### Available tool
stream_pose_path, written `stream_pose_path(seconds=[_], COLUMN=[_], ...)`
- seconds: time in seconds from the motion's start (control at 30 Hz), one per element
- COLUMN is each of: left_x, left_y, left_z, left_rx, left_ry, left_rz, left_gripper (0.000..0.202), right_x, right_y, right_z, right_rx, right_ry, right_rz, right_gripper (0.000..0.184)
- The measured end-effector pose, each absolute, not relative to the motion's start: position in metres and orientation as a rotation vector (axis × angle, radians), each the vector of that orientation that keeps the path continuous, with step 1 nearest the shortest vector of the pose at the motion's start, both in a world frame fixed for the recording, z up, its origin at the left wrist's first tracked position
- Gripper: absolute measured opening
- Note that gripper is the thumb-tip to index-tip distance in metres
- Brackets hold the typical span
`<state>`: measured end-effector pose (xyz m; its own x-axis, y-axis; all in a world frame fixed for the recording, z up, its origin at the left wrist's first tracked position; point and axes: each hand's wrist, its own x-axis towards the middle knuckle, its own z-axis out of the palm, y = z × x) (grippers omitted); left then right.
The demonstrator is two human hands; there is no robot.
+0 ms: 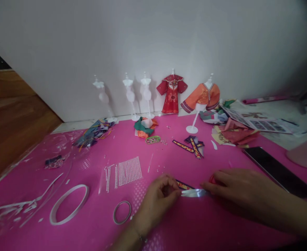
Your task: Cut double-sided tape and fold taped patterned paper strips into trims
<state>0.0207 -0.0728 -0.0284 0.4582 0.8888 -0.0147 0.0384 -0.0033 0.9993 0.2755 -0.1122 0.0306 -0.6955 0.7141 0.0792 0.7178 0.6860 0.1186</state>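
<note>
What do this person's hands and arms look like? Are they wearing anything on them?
Both are bare: the left hand and right hand wear no gloves, and no sleeves cover the visible forearms. A thin, dark band circles the left wrist. No rings show, though the picture is too blurred to be sure.

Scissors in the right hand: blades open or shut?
Shut, or nearly: the scissors show one narrow silver blade shape with no gap, tip at the patterned strip pinched by the left hand.

Pink mat [96,230], red-yellow patterned ribbon [184,185]
</note>
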Motion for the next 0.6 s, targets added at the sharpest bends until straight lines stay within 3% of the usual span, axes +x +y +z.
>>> stream_pose_path(seconds=[0.37,0.6], left_x=[0.017,0.010], left_y=[-0.069,-0.075], left_z=[-0.026,-0.024], left_rx=[1.529,1.915], left_ry=[0.858,0.952], left_rz=[1.009,1.215], left_gripper=[0.018,0.014], right_x=[0.288,0.320], right_y=[-0.126,-0.167], right_z=[0.032,0.007], right_rx=[-1.248,-1.310], right_ry=[-2.781,-2.709], right_rz=[-0.345,-0.396], right_gripper=[0.025,0.041])
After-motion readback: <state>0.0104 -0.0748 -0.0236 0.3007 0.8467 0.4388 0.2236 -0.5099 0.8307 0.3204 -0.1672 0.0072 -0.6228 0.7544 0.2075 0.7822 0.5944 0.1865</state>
